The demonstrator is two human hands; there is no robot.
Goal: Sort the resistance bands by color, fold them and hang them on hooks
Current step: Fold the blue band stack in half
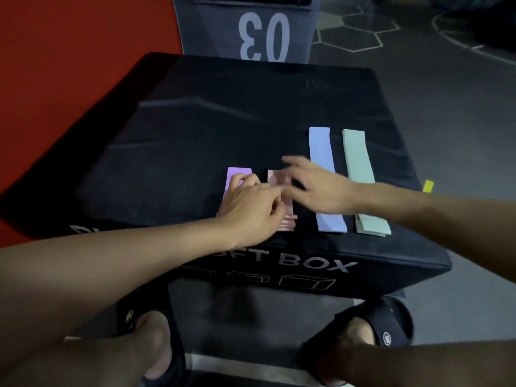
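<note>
Item 1, nearest: two feet in black slides [388, 325] are standing on the dark floor against the front of the box.

Item 2: a black soft box [195, 129] is serving as the work surface; part of its front lettering is being covered by the left forearm.

Item 3: left hand [248, 208], fingers curling down where the purple band [237, 174] and the pink bands [282, 202] lie side by side. It looks to be pinching or pressing the pink ones, but motion blur is hiding the contact, so the hold cannot be told for certain.

Item 4: right hand [321, 185], fingers reaching out fairly straight and loose over the far end of the pink bands, crossing above the blue band [324, 177]. It is gripping nothing that can be made out.

Item 5: green bands [363, 185], a small stack, lying just beside the blue band, near the box's right edge.

Item 6: a yellow strip [428, 186] is peeking out past the right forearm, mostly hidden; what it is cannot be told.

Item 7, farthest: a grey block marked 03 [262, 34] and a red mat [69, 65].

Progress, as judged: the sorting by color is looking largely done, with four color groups lying apart in a row. The pink group seems to be in hand for folding. Hanging is not yet begun; no hooks are showing.
</note>
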